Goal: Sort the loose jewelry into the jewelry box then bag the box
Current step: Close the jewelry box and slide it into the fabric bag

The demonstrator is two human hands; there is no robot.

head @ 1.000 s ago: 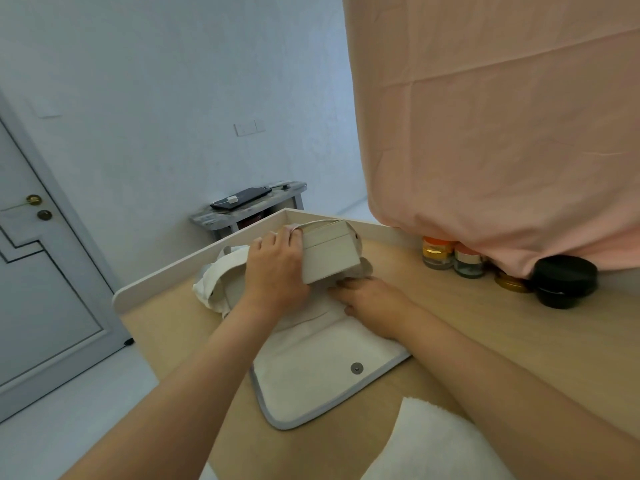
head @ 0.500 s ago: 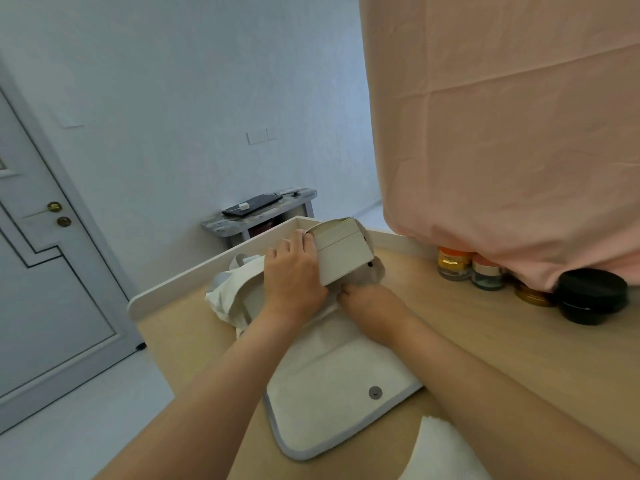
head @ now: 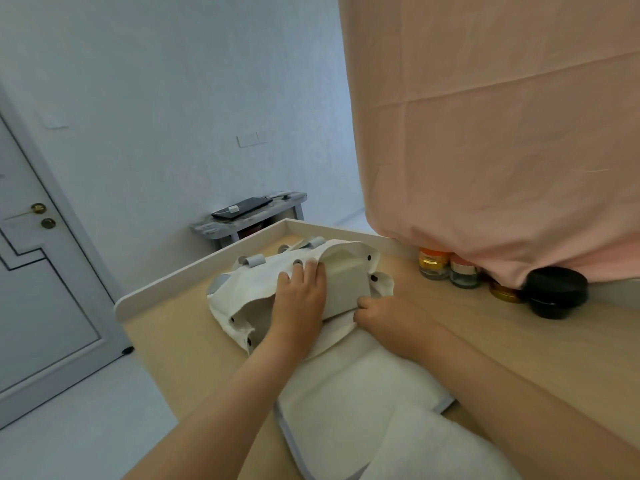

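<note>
A beige jewelry box lies tilted on the wooden table, its far end inside the mouth of a white fabric bag. My left hand lies over the box's left side, with the fingertips at the bag's upper edge, and holds it. The thumb is hidden. My right hand is at the box's near right corner. Its fingers are curled into the bag's lower layer. The bag's flap, with grey trim, lies flat towards me. No loose jewelry is in sight.
Small glass jars and a black-lidded jar stand at the back right under a hanging pink cloth. A white towel lies at the near edge. The table has a raised rim. A door is on the left.
The box has slid further into the bag, and the bag's upper layer now covers its far end. My left hand moved with it. My right hand stays at the bag's lower edge.
</note>
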